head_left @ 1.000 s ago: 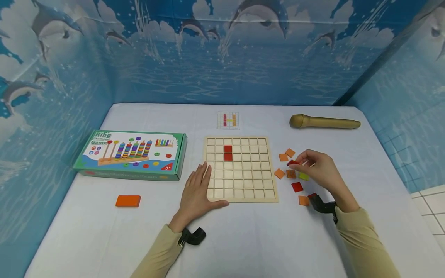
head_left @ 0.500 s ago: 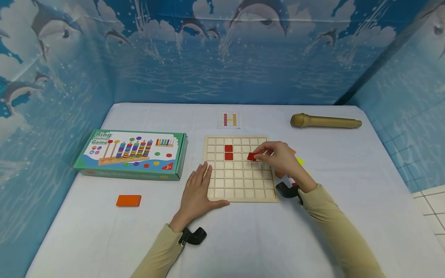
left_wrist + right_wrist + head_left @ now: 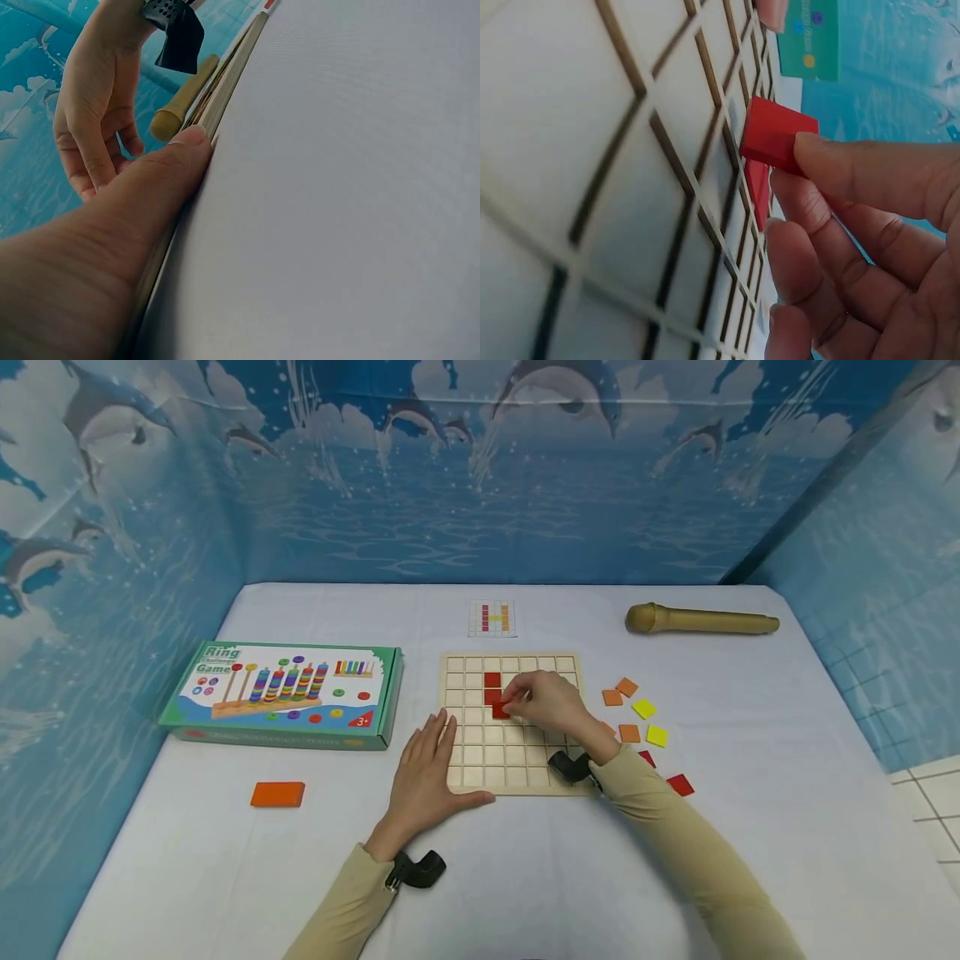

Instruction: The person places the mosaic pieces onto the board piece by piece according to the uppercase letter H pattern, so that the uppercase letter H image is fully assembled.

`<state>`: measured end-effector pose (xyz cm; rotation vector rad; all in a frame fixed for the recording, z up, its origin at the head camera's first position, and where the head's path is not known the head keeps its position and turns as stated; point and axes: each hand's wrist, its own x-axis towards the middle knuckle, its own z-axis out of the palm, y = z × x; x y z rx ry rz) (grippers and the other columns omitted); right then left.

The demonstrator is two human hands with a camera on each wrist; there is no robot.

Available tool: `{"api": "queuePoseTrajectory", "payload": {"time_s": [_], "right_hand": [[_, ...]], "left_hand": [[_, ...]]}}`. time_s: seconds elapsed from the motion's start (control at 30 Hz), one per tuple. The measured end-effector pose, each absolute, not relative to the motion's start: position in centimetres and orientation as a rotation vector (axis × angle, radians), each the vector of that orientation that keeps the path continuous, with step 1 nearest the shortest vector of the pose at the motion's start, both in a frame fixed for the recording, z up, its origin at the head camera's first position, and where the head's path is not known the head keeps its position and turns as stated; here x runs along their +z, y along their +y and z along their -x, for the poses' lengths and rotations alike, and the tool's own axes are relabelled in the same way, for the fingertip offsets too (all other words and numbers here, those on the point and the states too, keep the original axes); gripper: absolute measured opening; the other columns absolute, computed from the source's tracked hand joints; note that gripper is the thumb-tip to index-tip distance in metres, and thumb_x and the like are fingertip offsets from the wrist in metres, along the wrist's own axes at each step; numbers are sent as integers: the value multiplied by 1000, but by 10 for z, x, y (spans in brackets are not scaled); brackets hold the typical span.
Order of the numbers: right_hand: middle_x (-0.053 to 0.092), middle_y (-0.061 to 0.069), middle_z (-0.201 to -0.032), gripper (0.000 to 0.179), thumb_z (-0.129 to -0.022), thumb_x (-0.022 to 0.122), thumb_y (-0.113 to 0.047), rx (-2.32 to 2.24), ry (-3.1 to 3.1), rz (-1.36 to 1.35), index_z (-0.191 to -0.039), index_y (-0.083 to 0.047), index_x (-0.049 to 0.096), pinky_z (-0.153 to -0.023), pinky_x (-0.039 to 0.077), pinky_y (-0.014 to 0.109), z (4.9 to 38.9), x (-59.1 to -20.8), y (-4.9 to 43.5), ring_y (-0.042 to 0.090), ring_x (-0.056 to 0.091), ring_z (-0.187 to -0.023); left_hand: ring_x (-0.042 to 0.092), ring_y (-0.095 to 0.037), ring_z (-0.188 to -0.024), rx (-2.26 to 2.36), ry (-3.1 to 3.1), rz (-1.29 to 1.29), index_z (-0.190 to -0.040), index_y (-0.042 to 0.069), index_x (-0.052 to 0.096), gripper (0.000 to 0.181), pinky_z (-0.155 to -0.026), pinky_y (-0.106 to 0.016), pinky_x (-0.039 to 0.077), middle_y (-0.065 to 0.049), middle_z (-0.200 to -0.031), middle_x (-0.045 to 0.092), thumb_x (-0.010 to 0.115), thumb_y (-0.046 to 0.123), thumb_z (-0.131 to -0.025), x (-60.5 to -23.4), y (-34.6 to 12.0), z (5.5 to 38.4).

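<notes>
A red square tile (image 3: 776, 131) is pinched between thumb and fingers of my right hand (image 3: 551, 700). It hovers tilted over the wooden grid board (image 3: 517, 783), just below two red tiles (image 3: 492, 680) lying in its cells. In the right wrist view the held tile stands close to the cell ridges; whether it touches them I cannot tell. My left hand (image 3: 426, 772) rests at the board's lower left corner with fingers straight and thumb spread along the front edge. The left wrist view shows that thumb (image 3: 169, 169) against the board's side.
Loose orange, yellow (image 3: 657, 737) and red tiles (image 3: 681, 785) lie right of the board. A small pattern card (image 3: 492, 619) lies behind it. A green game box (image 3: 281, 693) and an orange block (image 3: 277, 794) are at left. A gold microphone-shaped object (image 3: 701, 620) lies back right.
My right hand has carried a red tile left from the loose tiles to the board, beneath the two red tiles there. My left hand has stayed in place.
</notes>
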<state>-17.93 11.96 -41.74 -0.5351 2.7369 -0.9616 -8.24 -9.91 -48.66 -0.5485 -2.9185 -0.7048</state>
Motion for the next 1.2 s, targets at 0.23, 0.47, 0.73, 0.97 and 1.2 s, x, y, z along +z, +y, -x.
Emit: {"api": "queuePoseTrajectory", "payload": {"time_s": [0.23, 0.47, 0.73, 0.97, 1.2], "right_hand": [[64, -5, -76, 5, -85, 72, -16, -902, 2748, 552, -85, -12, 71, -58, 44, 30, 177, -418, 107, 12, 57, -65], [64, -6, -73, 4, -85, 72, -16, -855, 2754, 540, -82, -14, 71, -55, 43, 28, 178, -421, 102, 10, 56, -62], [66, -6, -74, 7, -84, 73, -19, -784, 2830, 527, -77, -16, 72, -52, 42, 27, 177, -423, 101, 11, 53, -61], [65, -6, -72, 8, -83, 73, -18, -778, 2846, 532, -76, -15, 73, -49, 41, 26, 174, -424, 101, 12, 52, -59], [66, -5, -75, 5, -83, 73, -17, -789, 2828, 563, -80, -14, 73, -53, 41, 27, 175, -425, 103, 11, 53, -62]], "left_hand": [[10, -25, -142, -707, -2908, 553, -149, 0, 24, 116, -113, -41, 9, -14, -155, 19, 69, 69, -67, -487, -99, 83], [9, -24, -143, -713, -2914, 556, -149, 0, 22, 117, -113, -40, 9, -13, -155, 17, 69, 70, -67, -487, -100, 83], [10, -25, -142, -718, -2913, 555, -149, 0, 24, 116, -113, -40, 9, -13, -155, 18, 69, 70, -68, -487, -99, 82], [11, -25, -142, -711, -2907, 559, -149, 0, 24, 116, -113, -41, 10, -14, -155, 18, 68, 70, -68, -488, -99, 82], [11, -25, -142, -715, -2902, 561, -149, 0, 24, 115, -113, -41, 10, -13, -155, 19, 68, 70, -68, -487, -100, 82]]}}
